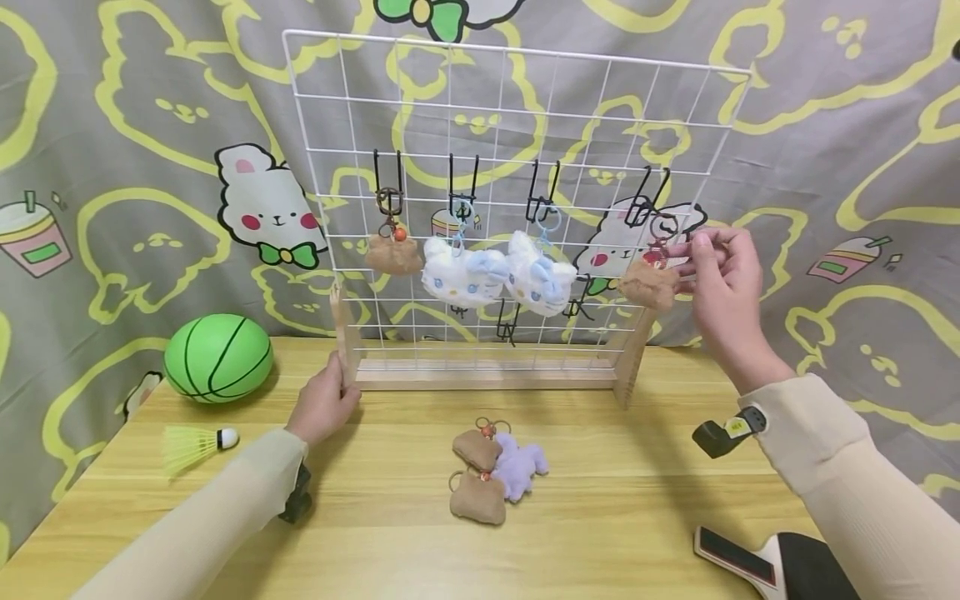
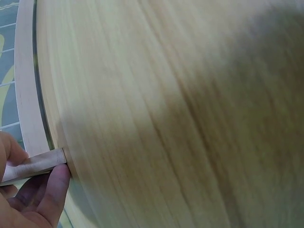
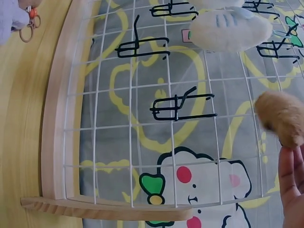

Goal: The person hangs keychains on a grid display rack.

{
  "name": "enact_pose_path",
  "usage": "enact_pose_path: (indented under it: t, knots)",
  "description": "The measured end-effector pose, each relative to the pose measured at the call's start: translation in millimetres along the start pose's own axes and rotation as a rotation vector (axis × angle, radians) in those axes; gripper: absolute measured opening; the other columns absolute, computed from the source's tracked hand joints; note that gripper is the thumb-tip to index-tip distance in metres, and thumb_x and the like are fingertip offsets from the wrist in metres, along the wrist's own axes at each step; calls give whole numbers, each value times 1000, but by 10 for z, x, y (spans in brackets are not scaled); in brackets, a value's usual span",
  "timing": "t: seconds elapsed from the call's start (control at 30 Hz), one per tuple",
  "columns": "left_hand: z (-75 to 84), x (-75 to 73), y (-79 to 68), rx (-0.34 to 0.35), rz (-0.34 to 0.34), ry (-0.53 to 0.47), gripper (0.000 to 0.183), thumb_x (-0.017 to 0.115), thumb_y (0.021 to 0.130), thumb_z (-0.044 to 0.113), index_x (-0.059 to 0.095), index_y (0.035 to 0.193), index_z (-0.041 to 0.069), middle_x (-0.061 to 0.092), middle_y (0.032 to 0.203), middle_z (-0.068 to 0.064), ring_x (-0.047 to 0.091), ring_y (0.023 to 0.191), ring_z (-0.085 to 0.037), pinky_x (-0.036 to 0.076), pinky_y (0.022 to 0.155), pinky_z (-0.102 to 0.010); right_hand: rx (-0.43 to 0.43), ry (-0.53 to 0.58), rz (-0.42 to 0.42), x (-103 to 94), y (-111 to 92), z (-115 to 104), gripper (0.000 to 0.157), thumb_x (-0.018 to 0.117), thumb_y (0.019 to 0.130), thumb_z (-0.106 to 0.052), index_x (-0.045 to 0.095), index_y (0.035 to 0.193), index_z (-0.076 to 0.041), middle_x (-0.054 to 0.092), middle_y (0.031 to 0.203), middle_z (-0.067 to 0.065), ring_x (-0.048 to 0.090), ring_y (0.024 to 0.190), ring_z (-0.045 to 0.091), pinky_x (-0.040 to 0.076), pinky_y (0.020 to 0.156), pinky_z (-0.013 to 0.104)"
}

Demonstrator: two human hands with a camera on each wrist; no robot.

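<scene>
My left hand (image 1: 324, 402) grips the left wooden foot of the stand (image 1: 487, 381) that holds a white wire grid; in the left wrist view thumb and fingers (image 2: 56, 190) lie on either side of that wood. At the grid's right, my right hand (image 1: 729, 279) touches a brown plush keychain (image 1: 649, 285) by a black hook (image 1: 645, 200), its fingers extended and the thumb apart from the plush. In the right wrist view, fingertips meet that brown plush (image 3: 281, 116). Two white cat plush keychains (image 1: 467, 275) and another brown one (image 1: 394, 254) hang from hooks further left.
Two brown plush keychains (image 1: 478, 498) and a purple one (image 1: 519, 467) lie on the table before the stand. Several lower hooks (image 1: 507, 323) are on the grid. A green ball (image 1: 218, 358) and shuttlecock (image 1: 197, 446) sit left, a paddle (image 1: 813, 567) front right.
</scene>
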State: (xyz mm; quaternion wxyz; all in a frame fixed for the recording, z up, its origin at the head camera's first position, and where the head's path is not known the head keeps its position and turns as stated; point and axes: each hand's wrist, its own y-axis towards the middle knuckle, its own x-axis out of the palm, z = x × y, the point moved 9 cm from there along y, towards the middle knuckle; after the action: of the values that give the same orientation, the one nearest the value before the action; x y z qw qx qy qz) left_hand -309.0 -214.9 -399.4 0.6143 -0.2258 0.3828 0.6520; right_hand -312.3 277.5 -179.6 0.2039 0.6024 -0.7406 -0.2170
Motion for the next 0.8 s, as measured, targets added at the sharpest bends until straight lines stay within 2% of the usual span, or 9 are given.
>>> enact_pose_path:
  t: [0.17,0.3,0.43,0.5,0.67,0.73,0.8]
  knots:
    - [-17,1,-7,-2,3,1,46,56,96,5,40,137,-7,66,96,-23,59,79,-30,52,71,-48,-25,81,-18,-12,-26,0,10,53,108,-18,54,113,-9,73,92,3,72,66,9,58,59,20]
    - [-43,3,-13,-10,5,5,45,56,95,5,40,136,-6,64,92,-21,59,77,-29,52,70,-46,-3,63,-29,-13,-73,65,7,53,109,-17,54,111,-10,73,91,1,72,66,8,58,60,19]
    - [-46,6,-16,-7,7,7,46,57,95,5,40,136,-6,65,91,-21,59,77,-29,52,70,-47,59,24,-41,-9,-168,234,4,51,109,-16,53,109,-13,72,90,-2,70,65,6,58,60,19]
    - [-44,11,-17,-5,6,7,47,57,95,5,40,138,-6,65,91,-20,59,77,-29,52,70,-47,108,-16,-64,7,-241,362,3,50,109,-16,53,110,-14,71,90,-3,69,66,5,58,61,19]
    - [-31,16,-17,-5,2,8,48,57,96,6,40,139,-7,66,93,-21,59,79,-30,52,72,-48,209,-218,-181,141,-490,697,6,47,110,-16,51,114,-13,67,93,-8,66,73,5,59,67,22]
    - [-23,12,-10,-5,3,8,48,56,96,6,40,139,-7,65,93,-21,59,78,-29,52,71,-47,221,-290,-233,224,-597,814,12,45,110,-14,50,118,-6,66,95,-5,66,74,5,60,69,23]
    - [-19,9,-1,-5,3,9,47,56,96,6,40,138,-7,65,92,-20,59,78,-29,51,70,-46,232,-331,-277,308,-708,923,17,45,110,-12,49,120,1,66,98,4,66,74,6,60,69,26]
